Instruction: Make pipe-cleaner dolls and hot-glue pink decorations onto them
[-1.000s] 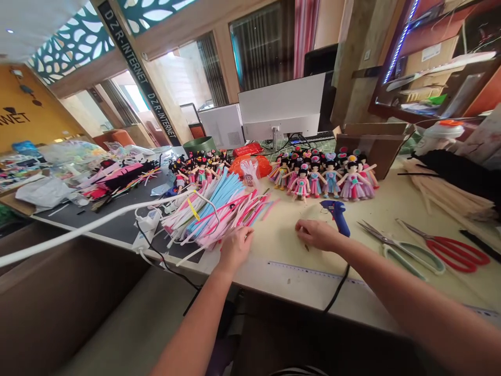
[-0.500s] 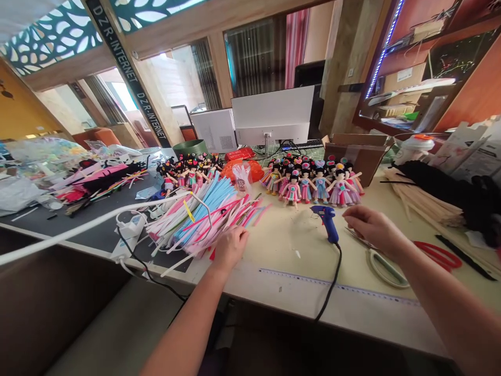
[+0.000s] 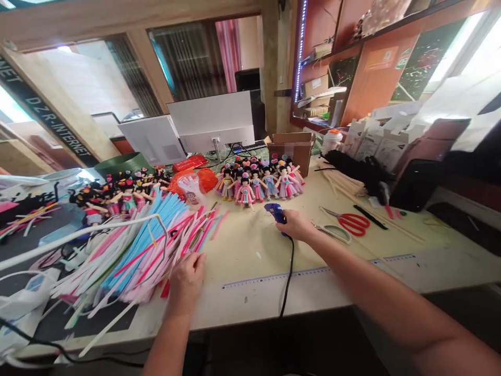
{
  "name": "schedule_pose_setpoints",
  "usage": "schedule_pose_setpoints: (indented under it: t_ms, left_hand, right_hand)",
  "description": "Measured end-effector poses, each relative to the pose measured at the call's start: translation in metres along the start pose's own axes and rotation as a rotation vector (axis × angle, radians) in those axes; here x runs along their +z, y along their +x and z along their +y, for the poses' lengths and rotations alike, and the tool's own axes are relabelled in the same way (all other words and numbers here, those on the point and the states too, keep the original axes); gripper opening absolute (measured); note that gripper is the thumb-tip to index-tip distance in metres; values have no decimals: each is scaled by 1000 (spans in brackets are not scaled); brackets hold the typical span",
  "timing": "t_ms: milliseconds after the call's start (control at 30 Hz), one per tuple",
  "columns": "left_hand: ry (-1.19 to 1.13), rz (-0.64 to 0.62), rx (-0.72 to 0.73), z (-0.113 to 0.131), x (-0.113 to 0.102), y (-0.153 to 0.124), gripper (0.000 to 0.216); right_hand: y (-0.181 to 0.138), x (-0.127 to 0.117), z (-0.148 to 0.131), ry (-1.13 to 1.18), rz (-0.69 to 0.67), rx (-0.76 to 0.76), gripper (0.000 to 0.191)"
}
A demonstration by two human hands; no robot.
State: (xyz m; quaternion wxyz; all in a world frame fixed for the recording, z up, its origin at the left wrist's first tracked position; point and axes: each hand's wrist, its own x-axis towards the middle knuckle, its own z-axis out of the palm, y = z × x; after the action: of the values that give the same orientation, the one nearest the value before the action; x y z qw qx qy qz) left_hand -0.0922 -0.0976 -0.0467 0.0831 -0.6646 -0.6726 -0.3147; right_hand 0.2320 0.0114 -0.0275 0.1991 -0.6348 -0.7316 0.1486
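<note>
My right hand is wrapped round the handle of a blue hot glue gun, whose nozzle points away to the left. Its black cord runs down over the front edge of the table. My left hand rests loosely curled on the table, beside a large heap of pipe cleaners in white, blue, pink and red. No object shows in its fingers. Beyond the glue gun stand several small dolls in pastel skirts with black hair.
Light-handled scissors and red-handled scissors lie right of my right hand. A ruler strip runs along the front. Orange bags, a cardboard box and monitors stand behind. More dolls are at the left.
My right hand has moved left from beside the scissors and closed on the glue gun's handle. The view has turned right; my left hand stays curled by the pipe cleaners.
</note>
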Motion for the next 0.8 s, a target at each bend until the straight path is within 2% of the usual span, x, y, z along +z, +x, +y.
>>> schedule_pose_setpoints:
  t_ms: [300, 633, 800]
  left_hand:
    - [-25, 41, -56, -3, -4, 1, 29]
    - [-54, 70, -70, -16, 3, 3, 25]
    - [-58, 7, -48, -16, -2, 5, 19]
  right_hand:
    - [5, -23, 8, -84, 10, 101, 24]
    - [6, -12, 18, -100, 15, 69, 21]
    - [1, -11, 23, -63, 43, 28, 28]
